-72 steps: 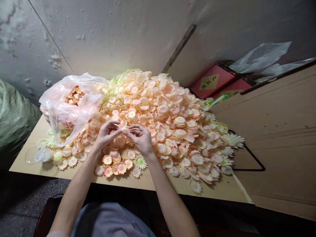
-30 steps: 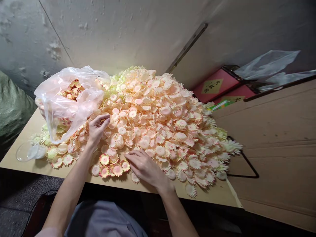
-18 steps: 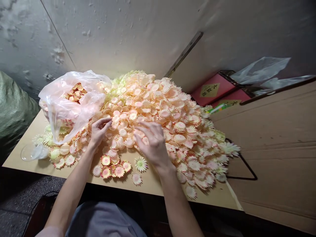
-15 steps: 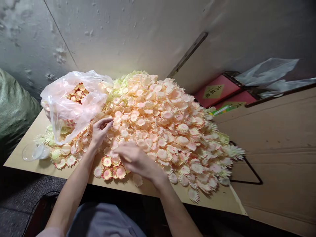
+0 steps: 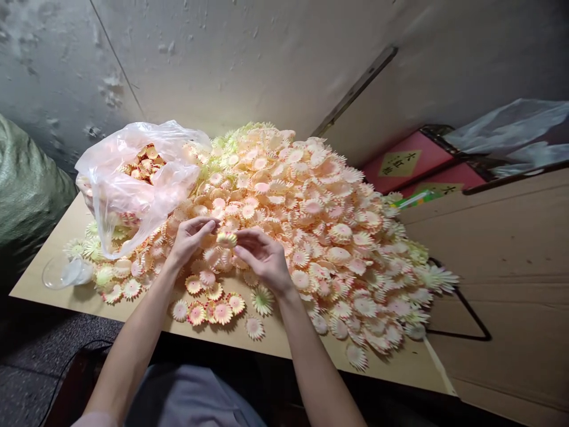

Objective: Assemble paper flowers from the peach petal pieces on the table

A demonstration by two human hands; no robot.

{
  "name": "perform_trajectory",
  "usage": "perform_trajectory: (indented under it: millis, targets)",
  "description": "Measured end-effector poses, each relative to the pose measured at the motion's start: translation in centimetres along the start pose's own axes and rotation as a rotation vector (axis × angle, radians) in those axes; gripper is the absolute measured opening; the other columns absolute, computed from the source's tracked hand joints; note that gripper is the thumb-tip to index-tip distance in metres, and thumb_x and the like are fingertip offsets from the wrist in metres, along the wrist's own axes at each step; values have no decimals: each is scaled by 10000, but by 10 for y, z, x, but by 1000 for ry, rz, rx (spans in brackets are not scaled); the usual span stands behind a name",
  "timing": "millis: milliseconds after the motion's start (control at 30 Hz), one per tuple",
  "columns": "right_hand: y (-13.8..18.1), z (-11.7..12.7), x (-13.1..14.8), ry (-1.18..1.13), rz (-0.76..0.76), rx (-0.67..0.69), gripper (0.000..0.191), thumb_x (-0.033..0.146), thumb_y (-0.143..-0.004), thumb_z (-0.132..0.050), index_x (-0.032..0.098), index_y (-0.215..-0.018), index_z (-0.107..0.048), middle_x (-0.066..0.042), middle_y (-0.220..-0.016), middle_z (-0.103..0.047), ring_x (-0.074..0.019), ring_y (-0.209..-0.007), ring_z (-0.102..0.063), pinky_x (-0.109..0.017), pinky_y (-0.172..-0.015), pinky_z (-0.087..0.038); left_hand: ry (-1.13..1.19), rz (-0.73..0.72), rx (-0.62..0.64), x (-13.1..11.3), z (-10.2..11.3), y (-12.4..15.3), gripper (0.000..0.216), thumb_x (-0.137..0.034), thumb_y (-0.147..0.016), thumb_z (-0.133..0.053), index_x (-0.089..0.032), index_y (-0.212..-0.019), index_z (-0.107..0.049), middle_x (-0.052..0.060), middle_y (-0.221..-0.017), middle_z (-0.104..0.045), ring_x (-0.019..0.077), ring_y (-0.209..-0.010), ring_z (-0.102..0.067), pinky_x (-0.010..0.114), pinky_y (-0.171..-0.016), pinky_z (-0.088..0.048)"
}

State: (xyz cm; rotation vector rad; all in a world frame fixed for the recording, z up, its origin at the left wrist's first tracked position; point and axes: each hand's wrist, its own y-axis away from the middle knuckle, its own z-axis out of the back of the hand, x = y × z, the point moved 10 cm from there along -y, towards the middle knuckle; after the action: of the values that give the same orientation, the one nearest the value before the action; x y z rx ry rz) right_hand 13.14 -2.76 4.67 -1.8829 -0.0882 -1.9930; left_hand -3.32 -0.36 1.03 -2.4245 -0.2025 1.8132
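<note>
A large heap of artificial flower heads (image 5: 311,206), pale peach with frilled edges, spreads over the table. My right hand (image 5: 265,261) pinches one small yellowish flower head (image 5: 226,239) by its right side, just above the heap. My left hand (image 5: 192,240) is close by on the left, thumb and forefinger pressed together at the tips; whatever is between them is too small to make out. Below the hands, near the front edge, lie several red-rimmed flower heads (image 5: 222,312) and a pale green one (image 5: 262,300).
A thin plastic bag (image 5: 146,196) with red-edged flower heads in it stands at the back left. A clear plastic cup (image 5: 57,273) lies near the table's left corner. Red boxes (image 5: 406,160) and a cardboard sheet (image 5: 511,267) are on the right, a green sack (image 5: 31,184) on the left.
My right hand has risen from the front flower heads toward my left hand and now shows a flower head in its fingers. The view has shifted slightly.
</note>
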Motion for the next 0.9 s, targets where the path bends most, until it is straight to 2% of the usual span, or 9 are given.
perform_trajectory:
  millis: [67,133,367,500,700,900]
  targets:
    - [-7,17,-16,-104,-53,-107,296,324,-779,-759,235,-1046,-666,-38,-1017,-730,-181,-953,-710,-355,-915,-585,5,52,99,5,-11,2,301,-390,-755,-781,-160,-950,-773,79,-901,-764,168,-803,-700,291,-790,-553]
    - [-10,25,-27,-154,-70,-163,326,342,-740,-793,230,-1024,-677,-34,-993,-738,-181,-935,-716,-357,-914,-588,3,80,145,10,-17,4,318,-352,-714,-820,-163,-963,-764,75,-912,-763,175,-827,-706,301,-811,-557]
    - [-9,13,-43,-210,-90,-102,363,371,-759,-777,230,-1086,-709,-61,-1093,-758,-215,-1015,-722,-426,-973,-575,2,99,130,14,-19,4,283,-321,-721,-818,-163,-940,-736,67,-931,-734,163,-860,-695,291,-836,-559]
    - [-8,15,-48,-208,-84,-146,344,369,-733,-795,217,-1035,-729,-59,-1032,-777,-217,-948,-742,-436,-928,-604,-27,132,135,15,-20,5,312,-328,-728,-810,-157,-976,-732,67,-898,-727,165,-818,-687,281,-787,-554]
    - [-4,22,-47,-119,-87,-270,248,323,-721,-794,195,-929,-751,-61,-893,-788,-218,-793,-757,-396,-783,-653,-92,69,116,12,-21,3,271,-349,-738,-794,-148,-895,-703,44,-822,-676,126,-708,-626,229,-657,-504]
    - [-1,25,-45,81,-30,-403,178,295,-755,-752,190,-898,-770,-67,-882,-787,-218,-748,-753,-381,-771,-644,-165,-23,57,6,-19,3,244,-354,-753,-771,-145,-844,-683,26,-812,-623,80,-623,-544,205,-588,-462]
